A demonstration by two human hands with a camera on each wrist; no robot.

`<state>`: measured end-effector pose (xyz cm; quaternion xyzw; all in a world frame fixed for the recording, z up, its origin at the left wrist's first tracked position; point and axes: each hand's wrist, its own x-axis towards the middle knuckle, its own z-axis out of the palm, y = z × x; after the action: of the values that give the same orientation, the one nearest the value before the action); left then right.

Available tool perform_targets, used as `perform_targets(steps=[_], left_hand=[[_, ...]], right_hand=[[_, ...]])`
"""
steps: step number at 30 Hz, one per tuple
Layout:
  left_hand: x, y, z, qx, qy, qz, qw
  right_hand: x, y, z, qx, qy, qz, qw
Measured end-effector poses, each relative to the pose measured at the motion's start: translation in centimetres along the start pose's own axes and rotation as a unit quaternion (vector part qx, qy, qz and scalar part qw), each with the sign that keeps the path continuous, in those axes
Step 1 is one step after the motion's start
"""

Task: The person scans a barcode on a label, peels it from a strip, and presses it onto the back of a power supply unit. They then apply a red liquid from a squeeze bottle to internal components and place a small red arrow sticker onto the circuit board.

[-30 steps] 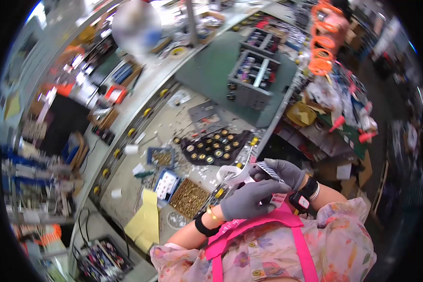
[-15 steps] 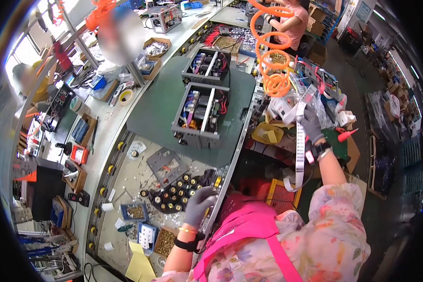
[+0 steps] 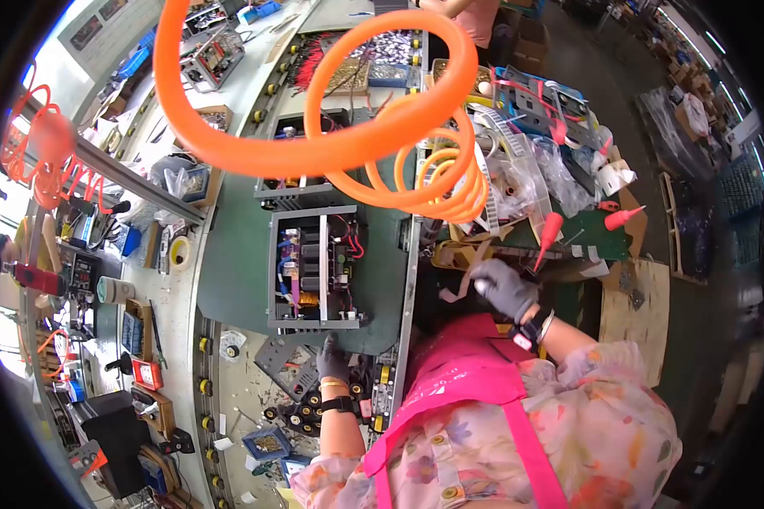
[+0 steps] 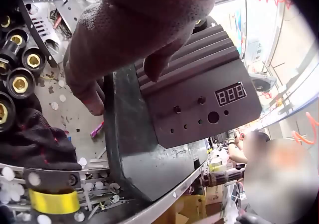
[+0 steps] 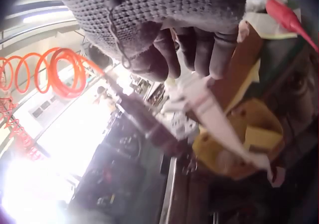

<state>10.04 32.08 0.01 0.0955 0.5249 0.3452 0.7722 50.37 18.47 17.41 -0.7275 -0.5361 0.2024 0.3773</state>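
Note:
My gloved left hand (image 3: 333, 363) is at the front edge of the green board (image 3: 229, 271), right by an opened metal-cased electronic unit (image 3: 314, 270). In the left wrist view its fingers hang over the board's edge and across the unit's dark front panel (image 4: 199, 99), which bears a three-digit display. My gloved right hand (image 3: 505, 288) hovers beside the bench, fingers loosely bent. Just past its fingertips, a pale paper strip (image 5: 214, 114) hangs over a yellow bin (image 5: 209, 154). A marked white label strip (image 3: 486, 191) lies at the cluttered pile.
An orange coiled hose (image 3: 382, 144) crosses the head view close up; a power screwdriver (image 5: 149, 124) hangs from a hose in the right wrist view. Black knobs (image 3: 301, 416) and a metal plate (image 3: 289, 365) lie near the board. Red pointed bottles (image 3: 550, 233) stand out at right.
Both hands handled a label strip together at my chest, then the right carried it out over the pile. Now that hand is back nearer my body, and the left has reached the unit.

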Motion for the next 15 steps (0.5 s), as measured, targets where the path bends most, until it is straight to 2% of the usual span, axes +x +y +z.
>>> perform_targets(steps=[1, 3, 5, 8, 11, 12, 15], left_hand=[[0.2, 0.2, 0.2, 0.019, 0.021, 0.014, 0.999], [0.0, -0.1, 0.8, 0.05, 0.066, 0.047, 0.995], [-1.0, 0.1, 1.8, 0.096, 0.066, 0.087, 0.989], [-1.6, -0.2, 1.2, 0.153, 0.076, 0.114, 0.979], [2.7, -3.6, -6.0, 0.294, 0.082, 0.111, 0.946], [-5.7, -0.2, -0.1, 0.15, 0.081, 0.095, 0.981], [-8.9, -0.7, -3.2, 0.151, 0.14, 0.065, 0.976]], right_hand=[[-0.5, -0.3, 1.3, 0.0, 0.001, -0.054, 0.999], [-0.9, -2.3, 2.4, 0.028, -0.039, -0.079, 0.996], [-0.8, -3.9, 3.0, 0.041, -0.098, -0.097, 0.99], [0.0, -6.6, 3.5, 0.046, -0.105, -0.114, 0.987], [0.7, -8.8, 3.8, 0.05, -0.125, -0.117, 0.984], [0.7, -9.5, 4.2, 0.053, -0.134, -0.119, 0.983], [1.9, -11.3, 5.3, 0.052, -0.138, -0.185, 0.972]])
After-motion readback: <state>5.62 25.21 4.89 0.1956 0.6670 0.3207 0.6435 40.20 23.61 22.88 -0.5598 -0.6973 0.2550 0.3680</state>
